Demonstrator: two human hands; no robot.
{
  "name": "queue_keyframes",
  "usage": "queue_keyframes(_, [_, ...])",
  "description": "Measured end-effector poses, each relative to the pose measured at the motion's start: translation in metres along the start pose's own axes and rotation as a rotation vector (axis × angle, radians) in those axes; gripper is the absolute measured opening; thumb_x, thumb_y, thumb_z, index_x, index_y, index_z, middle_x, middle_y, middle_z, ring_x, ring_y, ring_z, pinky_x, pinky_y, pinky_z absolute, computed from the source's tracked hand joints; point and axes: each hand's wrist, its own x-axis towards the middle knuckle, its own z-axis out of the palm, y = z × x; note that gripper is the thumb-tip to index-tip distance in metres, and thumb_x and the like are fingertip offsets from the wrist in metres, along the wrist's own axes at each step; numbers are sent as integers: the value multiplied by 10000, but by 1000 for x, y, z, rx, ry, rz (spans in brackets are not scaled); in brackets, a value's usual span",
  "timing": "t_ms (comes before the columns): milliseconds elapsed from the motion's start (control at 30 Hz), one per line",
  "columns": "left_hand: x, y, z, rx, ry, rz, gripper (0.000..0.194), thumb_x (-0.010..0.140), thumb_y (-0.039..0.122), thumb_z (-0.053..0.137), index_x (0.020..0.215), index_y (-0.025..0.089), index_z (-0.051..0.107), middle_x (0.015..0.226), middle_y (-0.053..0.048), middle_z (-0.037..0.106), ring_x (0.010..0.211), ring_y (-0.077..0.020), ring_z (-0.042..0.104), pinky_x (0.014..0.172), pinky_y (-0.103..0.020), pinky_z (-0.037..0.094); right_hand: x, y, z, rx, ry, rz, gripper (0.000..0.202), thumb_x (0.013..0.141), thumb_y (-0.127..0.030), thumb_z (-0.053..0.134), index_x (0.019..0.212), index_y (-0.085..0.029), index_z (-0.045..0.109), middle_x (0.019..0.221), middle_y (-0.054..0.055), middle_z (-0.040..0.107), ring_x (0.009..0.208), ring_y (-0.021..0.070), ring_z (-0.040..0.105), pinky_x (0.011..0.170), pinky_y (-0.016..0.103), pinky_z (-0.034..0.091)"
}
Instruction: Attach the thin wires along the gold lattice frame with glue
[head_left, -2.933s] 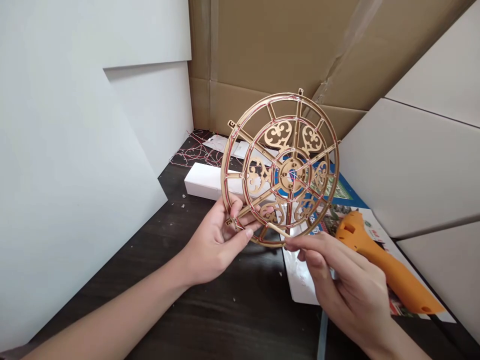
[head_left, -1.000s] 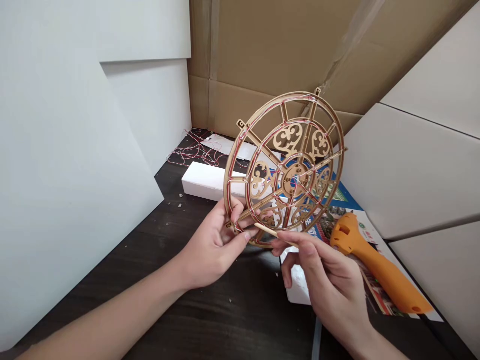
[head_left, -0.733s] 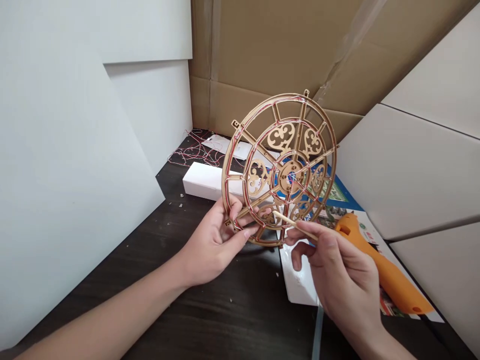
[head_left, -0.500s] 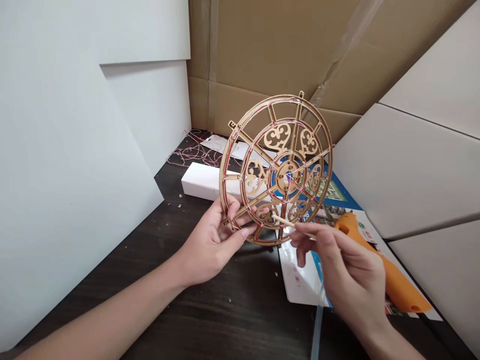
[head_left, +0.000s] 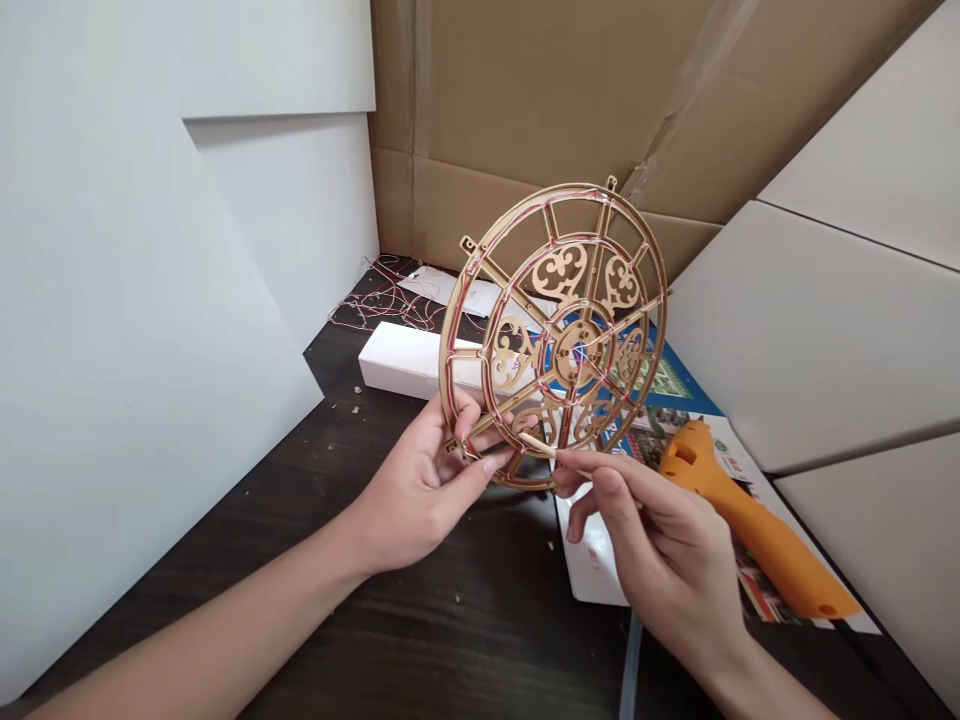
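My right hand [head_left: 660, 540] pinches a thin stick [head_left: 538, 446] between thumb and forefinger; its back end is lost in my grip. My left hand [head_left: 424, 480] has thumb and fingers closed on the lower left rim of the wheel [head_left: 568, 352], which I hold up, tilted, above the dark table [head_left: 480, 650]. The stick's tip is at the lower inner ring; I can't tell whether it touches. Red and white wires [head_left: 487, 375] run along both rings and some spokes, so I'd judge most of them laid. The strands across the hub look loose, so that part seems unfinished. My fingers cover some of the rim, so I can't check there. Beyond, the wheel hides part of a white box [head_left: 409, 362]. The orange tool [head_left: 757, 530] lies to the right on a printed sheet [head_left: 739, 455]. Farther back sits a wire tangle [head_left: 390, 300], too fine to count.
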Motion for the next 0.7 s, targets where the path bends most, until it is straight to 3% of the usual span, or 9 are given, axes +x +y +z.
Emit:
queue_keyframes(167, [2, -1, -1, -9, -4, 4, 294, 946, 2, 593, 849, 234, 439, 1059, 34, 713, 1242, -156, 668, 1057, -307, 553, 0, -1, 2, 288, 41, 109, 240, 1028, -260, 548, 1012, -233, 786, 771, 26, 715, 568, 123, 668, 485, 225, 579])
queue_keyframes(300, [2, 0, -2, -9, 5, 9, 302, 938, -9, 597, 843, 228, 436, 1038, 36, 704, 1194, -132, 686, 1018, -269, 562, -2, 4, -1, 437, -8, 144, 263, 1039, -278, 532, 1017, -242, 791, 760, 33, 711, 560, 123, 664, 484, 226, 571])
queue_keyframes(467, [2, 1, -3, -10, -7, 3, 306, 938, -22, 585, 850, 226, 428, 1032, 43, 700, 1205, -118, 681, 1001, -232, 549, -3, 5, -6, 539, -47, 45, 266, 1033, -263, 534, 955, -225, 785, 718, 31, 692, 541, 117, 621, 462, 229, 498])
queue_keyframes(700, [3, -2, -7, 14, -21, -2, 287, 948, 14, 597, 866, 229, 427, 1085, 35, 707, 1252, -151, 664, 1036, -287, 544, 3, 1, -21, 586, -85, -29, 448, 1020, -404, 527, 633, -211, 646, 479, -14, 518, 453, 112, 464, 456, 261, 390])
